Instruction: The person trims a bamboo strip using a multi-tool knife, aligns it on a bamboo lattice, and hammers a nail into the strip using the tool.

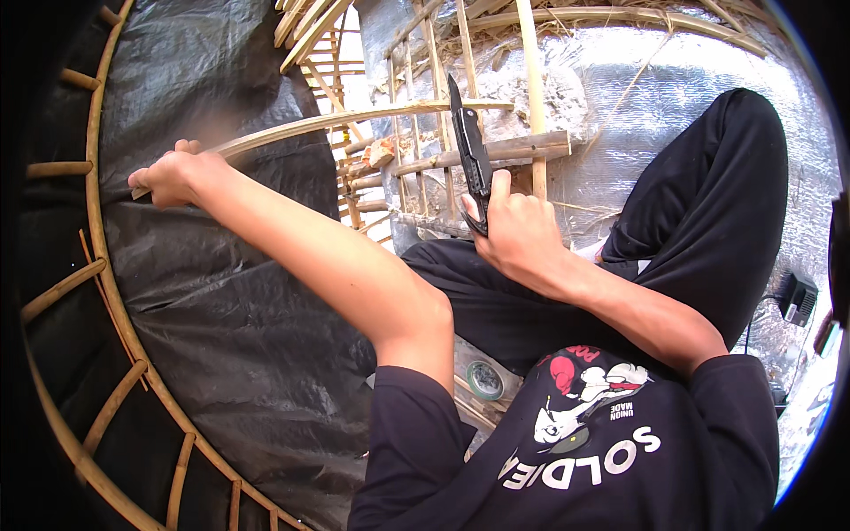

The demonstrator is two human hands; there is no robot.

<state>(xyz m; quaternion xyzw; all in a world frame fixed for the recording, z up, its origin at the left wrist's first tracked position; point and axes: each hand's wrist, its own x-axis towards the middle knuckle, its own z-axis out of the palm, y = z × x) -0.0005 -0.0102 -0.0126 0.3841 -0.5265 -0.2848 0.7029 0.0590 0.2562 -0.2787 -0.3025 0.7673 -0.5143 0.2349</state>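
My left hand point(174, 173), arm stretched out to the far left, is closed around one end of a long pale bamboo strip point(332, 120). The strip runs rightward in a slight curve, and its far end lies past the knife. A black folding knife point(472, 146) is in my right hand point(524, 223), its blade unfolded and pointing up and away from me. The blade crosses the strip near the strip's right end; whether the two touch I cannot tell. My right fingers wrap the handle.
A bamboo pole point(482, 152) lies across upright slats beyond my right hand. Black plastic sheeting point(239, 310) with a bamboo frame point(133, 332) covers the left side. My bent knee point(744, 133) rises at the right over silver foil point(620, 88). A roll of tape point(484, 379) and a black adapter point(797, 298) lie nearby.
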